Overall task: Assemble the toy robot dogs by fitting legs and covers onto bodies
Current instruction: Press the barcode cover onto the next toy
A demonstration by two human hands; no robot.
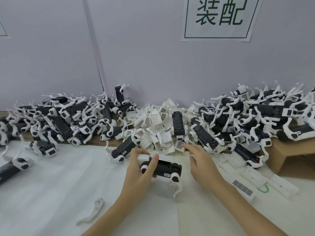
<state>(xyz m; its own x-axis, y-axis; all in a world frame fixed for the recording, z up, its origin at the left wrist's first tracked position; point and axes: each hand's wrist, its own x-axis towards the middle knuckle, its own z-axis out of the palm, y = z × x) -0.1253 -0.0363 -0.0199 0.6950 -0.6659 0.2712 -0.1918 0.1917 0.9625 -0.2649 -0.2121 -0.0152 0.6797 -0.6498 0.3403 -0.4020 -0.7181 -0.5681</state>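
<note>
Left hand [139,169] fingers wrapped round the black dog body [163,167] just above the near bench [51,193], right hand [201,160] loose-fingered, reaching far toward the white covers [163,126]; could knock the heap or drop the body if rushed.

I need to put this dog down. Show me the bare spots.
Bare white sheet lies left of the left hand, around the loose leg. The back is crowded with covers and dogs.
</note>
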